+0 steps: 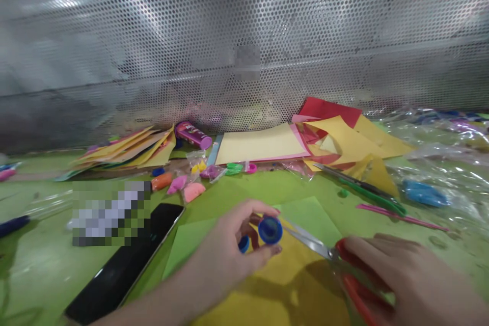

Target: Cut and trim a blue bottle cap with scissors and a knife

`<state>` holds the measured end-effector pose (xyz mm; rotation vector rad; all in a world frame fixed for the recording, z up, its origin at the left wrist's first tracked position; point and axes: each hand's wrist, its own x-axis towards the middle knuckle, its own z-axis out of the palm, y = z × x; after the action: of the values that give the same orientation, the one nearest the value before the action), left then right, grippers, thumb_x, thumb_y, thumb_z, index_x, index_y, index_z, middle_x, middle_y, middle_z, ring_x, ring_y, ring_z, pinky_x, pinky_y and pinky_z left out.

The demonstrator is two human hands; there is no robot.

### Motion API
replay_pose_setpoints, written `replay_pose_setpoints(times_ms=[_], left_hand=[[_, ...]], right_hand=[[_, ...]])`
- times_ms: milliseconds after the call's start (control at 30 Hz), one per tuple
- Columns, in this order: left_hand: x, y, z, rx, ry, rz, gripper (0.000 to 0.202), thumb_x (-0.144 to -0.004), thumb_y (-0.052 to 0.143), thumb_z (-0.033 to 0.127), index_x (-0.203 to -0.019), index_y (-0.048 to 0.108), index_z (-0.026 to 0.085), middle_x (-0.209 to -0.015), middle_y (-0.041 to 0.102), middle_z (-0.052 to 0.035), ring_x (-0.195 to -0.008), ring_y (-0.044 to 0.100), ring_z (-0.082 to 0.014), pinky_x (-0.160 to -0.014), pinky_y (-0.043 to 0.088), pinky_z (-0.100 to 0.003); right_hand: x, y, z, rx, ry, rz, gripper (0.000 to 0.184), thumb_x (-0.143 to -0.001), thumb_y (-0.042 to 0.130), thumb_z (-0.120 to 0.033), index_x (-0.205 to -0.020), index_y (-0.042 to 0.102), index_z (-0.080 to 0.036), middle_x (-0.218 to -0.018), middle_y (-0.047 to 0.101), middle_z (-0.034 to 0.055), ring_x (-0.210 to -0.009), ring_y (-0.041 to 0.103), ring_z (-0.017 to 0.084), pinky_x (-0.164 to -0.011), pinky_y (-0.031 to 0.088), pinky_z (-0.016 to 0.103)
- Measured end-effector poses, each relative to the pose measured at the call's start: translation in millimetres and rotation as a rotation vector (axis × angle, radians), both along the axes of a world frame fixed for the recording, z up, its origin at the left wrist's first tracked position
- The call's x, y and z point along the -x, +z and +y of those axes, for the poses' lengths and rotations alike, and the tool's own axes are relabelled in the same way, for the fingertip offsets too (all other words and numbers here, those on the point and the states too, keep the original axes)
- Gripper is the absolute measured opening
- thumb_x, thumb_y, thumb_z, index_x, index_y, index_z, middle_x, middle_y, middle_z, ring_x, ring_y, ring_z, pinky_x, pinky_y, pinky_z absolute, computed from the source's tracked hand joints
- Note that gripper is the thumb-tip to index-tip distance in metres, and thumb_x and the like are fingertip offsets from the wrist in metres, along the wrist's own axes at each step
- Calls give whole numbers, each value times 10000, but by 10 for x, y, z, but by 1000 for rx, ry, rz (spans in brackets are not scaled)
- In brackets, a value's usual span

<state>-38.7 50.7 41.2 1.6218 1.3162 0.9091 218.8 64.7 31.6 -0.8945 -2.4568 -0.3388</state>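
Note:
Pinched between the thumb and forefinger of my left hand [244, 244] is a small round blue cap [270, 230], its hollow side facing me. A second blue piece [243, 244] shows behind it within the same hand. My right hand [405, 275] grips scissors [353, 285] by their red handles. The blades [311, 241] point left toward the blue cap; whether they touch it I cannot tell. Under both hands lies yellow paper [290, 290], over a light green sheet [313, 214].
A black phone [130, 265] lies at the left. Behind stand coloured paper stacks [126, 150], a purple tube [193, 135], small bagged clay pieces [194, 192], and green-handled scissors [367, 191]. Clear plastic [431, 163] spreads at right. A perforated metal panel [244, 20] closes the back.

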Motion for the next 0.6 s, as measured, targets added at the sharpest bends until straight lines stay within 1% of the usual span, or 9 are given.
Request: replay_pose_setpoints(times_ms=[67,133,200,267,333,400,467,533,600], left_hand=[[1,-58,-96,66,-9,-92,356,-747,751,278,-1084,640,257,-1038,686,-24,-899,624,-196,-798,475,-340],[9,-116,-135,114,-13,-140,506,-697,800,275,-1163,604,274,-1087,675,-22,-885,596,-194,-773,448,-332],[15,-151,-151,148,-14,-175,585,-661,833,287,-1185,573,272,-1071,675,-20,-852,569,-192,-743,429,-323],[13,-153,-169,131,-19,-188,496,-654,843,294,-1084,600,252,-1004,685,-15,-792,533,-181,-718,411,-312],[2,-128,-195,96,-23,-217,388,-660,843,279,-976,620,240,-960,695,-8,-745,503,-166,-696,395,-298],[-15,-94,-223,80,17,-282,371,-636,859,240,-924,625,241,-953,699,9,-718,496,-150,-682,385,-283],[-35,-67,-243,70,90,-347,379,-604,877,196,-887,630,247,-938,690,28,-754,524,-150,-701,388,-276],[-54,-57,-254,55,160,-408,389,-571,889,154,-852,639,253,-924,674,41,-838,560,-161,-750,398,-275],[-71,-61,-257,55,190,-477,402,-548,897,118,-832,648,256,-919,665,50,-887,583,-161,-792,407,-272]], right_hand=[[30,4,-39,53,-3,-13,158,-872,431,-177,-764,467,-286,-560,541,-36,-435,540,167,-395,389,301],[45,8,-54,92,1,-25,172,-867,409,-145,-787,470,-286,-597,556,-27,-485,550,176,-443,414,319],[41,10,-43,110,36,-43,186,-851,409,-118,-794,463,-286,-606,554,-17,-499,543,180,-457,404,325],[22,5,-13,113,57,-55,196,-829,418,-98,-807,462,-287,-615,557,-10,-508,543,180,-469,399,321],[-1,-10,23,96,80,-46,172,-821,435,-122,-823,462,-292,-616,557,-20,-495,539,176,-456,396,311],[-18,-33,50,77,97,-36,124,-830,449,-175,-822,451,-299,-599,547,-45,-471,535,175,-426,390,304],[-24,-55,62,71,115,-33,103,-833,456,-201,-817,444,-301,-582,534,-66,-442,525,169,-396,376,301],[-20,-71,60,64,120,-36,108,-827,458,-195,-815,437,-300,-576,529,-75,-431,522,160,-392,378,295],[-9,-74,54,40,128,-25,108,-832,460,-200,-808,423,-298,-555,511,-81,-402,502,152,-375,361,292]])
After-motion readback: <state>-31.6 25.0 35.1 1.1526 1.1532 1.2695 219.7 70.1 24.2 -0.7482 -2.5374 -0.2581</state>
